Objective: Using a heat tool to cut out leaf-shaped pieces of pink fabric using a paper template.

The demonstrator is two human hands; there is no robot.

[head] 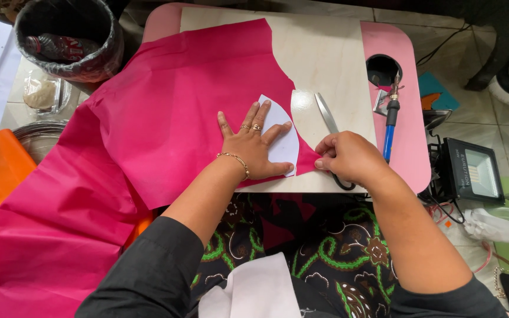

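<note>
On the tabletop (pixel 325 53), the left hand (pixel 253 150) lies flat and open, pinning a white paper pattern (pixel 284 138) onto pink cloth (pixel 166 112); the right hand (pixel 349 158) grips scissors (pixel 327 115).

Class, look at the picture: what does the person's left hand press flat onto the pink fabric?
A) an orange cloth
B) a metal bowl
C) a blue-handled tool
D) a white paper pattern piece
D: the left hand lies spread over the white paper pattern piece on the pink fabric, while the right hand holds scissors.
</note>
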